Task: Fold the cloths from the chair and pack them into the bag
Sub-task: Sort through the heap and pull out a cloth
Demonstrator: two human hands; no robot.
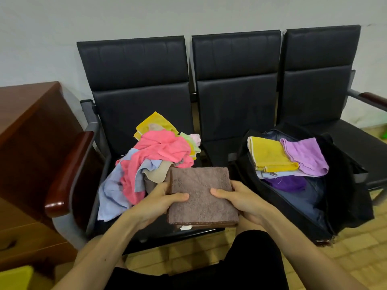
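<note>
A folded brown cloth (pixel 199 191) is held flat between both hands above the front of the left seat. My left hand (pixel 157 204) grips its left edge with the thumb on top, and my right hand (pixel 243 200) grips its right edge the same way. Behind it lies a loose pile of cloths (pixel 155 158), pink, light blue, yellow and beige, on the left seat of the black chair (pixel 136 80). An open black bag (pixel 345 185) sits on the middle seat to the right, holding a folded yellow cloth (pixel 270 155), a lilac cloth (pixel 305 155) and a purple cloth (pixel 287 183).
A wooden cabinet (pixel 31 132) stands at the left, close to the chair's dark red armrest (pixel 69 172). A third seat (pixel 318 80) at the right has its own armrest (pixel 374 100). The floor is yellow tile (pixel 345 254). My dark-clothed knee (pixel 251 258) is below the hands.
</note>
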